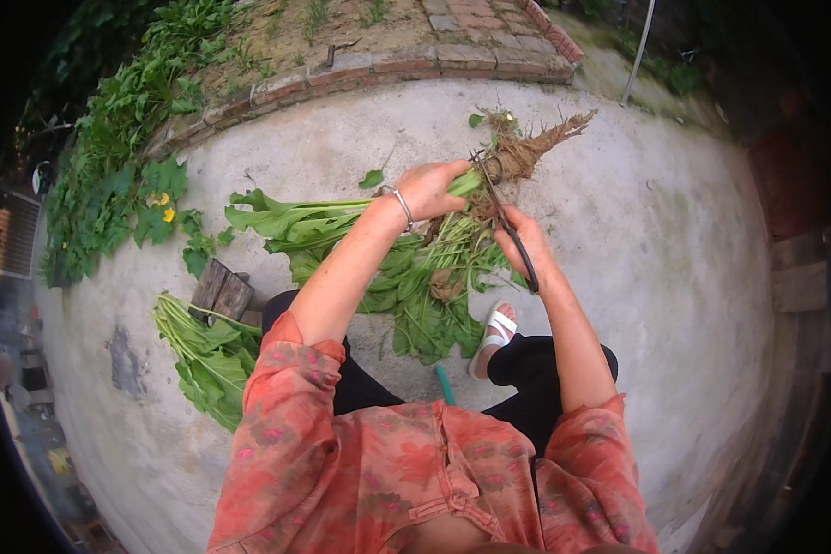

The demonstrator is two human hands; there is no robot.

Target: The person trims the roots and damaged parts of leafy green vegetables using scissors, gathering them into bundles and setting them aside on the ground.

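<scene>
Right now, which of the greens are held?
The rooted plant in the left hand, brown root pointing right; the middle heap and far-left bunch lie on the concrete.

Clock positions from centre of view. Concrete ground (pixel 683 323): pale, dark patch (pixel 126 360) between 8 and 9. Brick edging (pixel 406 63), 12 o'clock: borders soil (pixel 268 46) at 11. Leafy plants (pixel 162 180) with yellow flowers (pixel 168 214), near 10: overlap concrete. Wooden planks (pixel 222 294), 9 o'clock: weathered. Teal rod-like item (pixel 445 385), 6 o'clock. Slim pole (pixel 639 54), between 1 and 2: near edging.
</scene>
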